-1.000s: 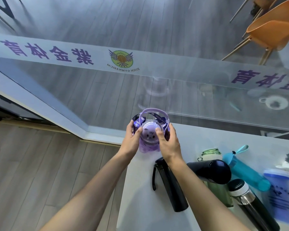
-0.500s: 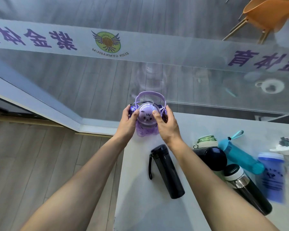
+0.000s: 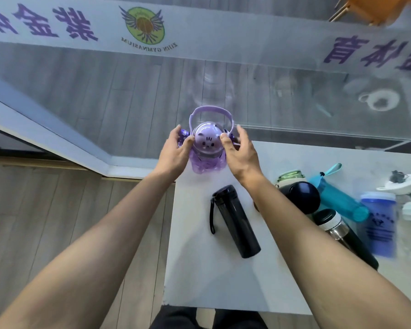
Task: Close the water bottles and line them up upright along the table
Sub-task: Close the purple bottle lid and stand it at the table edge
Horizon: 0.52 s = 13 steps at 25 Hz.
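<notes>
We see a purple water bottle (image 3: 207, 153) standing upright at the far left corner of the white table (image 3: 214, 281), its domed lid with a cat face closed on top and its loop handle (image 3: 210, 112) raised behind; our left hand (image 3: 175, 153) cups the bottle's left side, fingers curled against the lid's edge, and our right hand (image 3: 241, 153) flanks the right side with the thumb tip touching the dome and the other fingers spread and lifted, so whether either hand truly grips we cannot tell. Nearer to us a black flask (image 3: 235, 222) with a wrist strap lies on its side, capped, well apart from the purple one; to the right a cluster of bottles lies together: a dark round-ended flask (image 3: 299, 195), a green-lidded bottle (image 3: 291, 175) behind it, a teal bottle (image 3: 337, 198) with a loop strap, a black and steel flask (image 3: 342, 231), and a blue shaker cup (image 3: 379, 222), blurred; a white lid (image 3: 399, 186) sits at the far right edge.
</notes>
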Each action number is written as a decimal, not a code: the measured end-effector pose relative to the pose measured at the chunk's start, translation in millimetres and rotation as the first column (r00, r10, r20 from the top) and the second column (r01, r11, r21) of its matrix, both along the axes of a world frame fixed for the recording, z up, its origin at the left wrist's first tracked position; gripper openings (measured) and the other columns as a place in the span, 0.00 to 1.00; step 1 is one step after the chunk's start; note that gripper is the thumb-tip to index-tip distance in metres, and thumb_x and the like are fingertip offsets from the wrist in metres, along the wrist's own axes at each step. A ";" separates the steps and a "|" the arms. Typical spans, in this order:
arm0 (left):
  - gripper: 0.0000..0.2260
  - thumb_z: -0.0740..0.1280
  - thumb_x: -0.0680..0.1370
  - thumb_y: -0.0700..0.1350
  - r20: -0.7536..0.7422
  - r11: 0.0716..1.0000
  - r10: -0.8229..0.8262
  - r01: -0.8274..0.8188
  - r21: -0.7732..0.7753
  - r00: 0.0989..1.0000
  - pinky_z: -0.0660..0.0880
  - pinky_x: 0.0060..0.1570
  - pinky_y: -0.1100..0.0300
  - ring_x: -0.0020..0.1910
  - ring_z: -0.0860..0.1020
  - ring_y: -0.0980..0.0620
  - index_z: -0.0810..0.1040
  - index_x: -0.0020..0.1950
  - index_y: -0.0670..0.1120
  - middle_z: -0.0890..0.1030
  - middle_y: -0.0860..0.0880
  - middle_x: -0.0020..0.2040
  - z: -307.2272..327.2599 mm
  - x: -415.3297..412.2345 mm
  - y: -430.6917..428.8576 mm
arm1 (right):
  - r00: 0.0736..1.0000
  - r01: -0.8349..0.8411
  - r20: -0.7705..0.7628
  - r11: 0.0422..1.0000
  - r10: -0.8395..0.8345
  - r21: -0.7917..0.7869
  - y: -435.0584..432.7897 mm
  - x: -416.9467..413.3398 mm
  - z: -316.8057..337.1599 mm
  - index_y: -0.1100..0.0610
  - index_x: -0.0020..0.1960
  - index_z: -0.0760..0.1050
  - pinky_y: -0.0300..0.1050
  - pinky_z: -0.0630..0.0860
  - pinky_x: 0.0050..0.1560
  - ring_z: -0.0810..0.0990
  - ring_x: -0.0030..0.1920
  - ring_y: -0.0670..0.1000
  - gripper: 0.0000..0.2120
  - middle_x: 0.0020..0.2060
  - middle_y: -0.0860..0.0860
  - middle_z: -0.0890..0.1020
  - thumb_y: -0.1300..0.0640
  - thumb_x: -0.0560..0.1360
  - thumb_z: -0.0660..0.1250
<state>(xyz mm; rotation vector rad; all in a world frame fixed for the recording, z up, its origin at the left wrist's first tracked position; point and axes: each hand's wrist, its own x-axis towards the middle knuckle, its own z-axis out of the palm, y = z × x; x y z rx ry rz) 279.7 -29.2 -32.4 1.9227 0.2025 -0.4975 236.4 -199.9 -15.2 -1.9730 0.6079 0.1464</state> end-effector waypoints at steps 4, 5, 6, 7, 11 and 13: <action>0.25 0.63 0.80 0.49 0.208 0.943 -0.194 0.123 0.310 0.959 0.62 0.67 0.57 0.67 0.69 0.46 0.62 0.77 0.52 0.70 0.46 0.70 24.2 -28.3 12.3 | 0.982 -0.082 0.149 0.968 0.120 -0.239 -0.2 -27.6 19.8 0.53 0.78 0.65 0.45 0.70 0.68 0.76 0.64 0.54 0.27 0.63 0.56 0.76 0.54 0.80 0.65; 0.24 0.63 0.80 0.48 0.257 0.926 -0.240 0.141 0.351 0.936 0.63 0.68 0.54 0.68 0.69 0.44 0.64 0.76 0.52 0.70 0.46 0.71 29.7 -36.5 15.2 | 0.975 -0.091 0.172 0.958 0.142 -0.273 0.2 -34.7 24.2 0.54 0.78 0.66 0.42 0.69 0.67 0.76 0.64 0.54 0.27 0.64 0.56 0.77 0.56 0.80 0.66; 0.23 0.63 0.80 0.47 0.297 0.908 -0.287 0.160 0.388 0.911 0.63 0.69 0.52 0.68 0.69 0.43 0.65 0.76 0.51 0.69 0.45 0.71 35.4 -45.3 17.6 | 0.970 -0.096 0.187 0.950 0.156 -0.296 0.8 -42.3 28.7 0.54 0.77 0.67 0.39 0.67 0.66 0.75 0.64 0.54 0.27 0.64 0.55 0.76 0.58 0.79 0.66; 0.24 0.63 0.80 0.47 0.320 0.887 -0.333 0.179 0.426 0.887 0.64 0.69 0.50 0.68 0.69 0.42 0.65 0.75 0.51 0.69 0.45 0.72 39.3 -52.7 19.4 | 0.967 -0.100 0.192 0.945 0.166 -0.311 1.1 -49.6 32.3 0.54 0.77 0.67 0.36 0.65 0.64 0.75 0.65 0.54 0.27 0.65 0.55 0.76 0.58 0.79 0.66; 0.25 0.64 0.79 0.47 0.327 0.796 -0.485 0.255 0.549 0.811 0.65 0.70 0.46 0.72 0.67 0.42 0.66 0.76 0.49 0.68 0.45 0.74 43.3 -81.2 16.5 | 0.973 -0.115 0.146 0.928 0.176 -0.353 1.4 -84.0 35.9 0.54 0.77 0.67 0.39 0.64 0.66 0.73 0.67 0.56 0.27 0.67 0.56 0.75 0.58 0.78 0.65; 0.25 0.64 0.79 0.48 0.306 0.761 -0.533 0.289 0.582 0.789 0.65 0.69 0.45 0.72 0.66 0.41 0.66 0.76 0.50 0.67 0.45 0.75 38.7 -98.0 9.9 | 0.978 -0.112 0.123 0.919 0.170 -0.379 -0.3 -103.2 31.2 0.55 0.76 0.68 0.45 0.65 0.69 0.73 0.67 0.58 0.26 0.68 0.57 0.75 0.58 0.78 0.66</action>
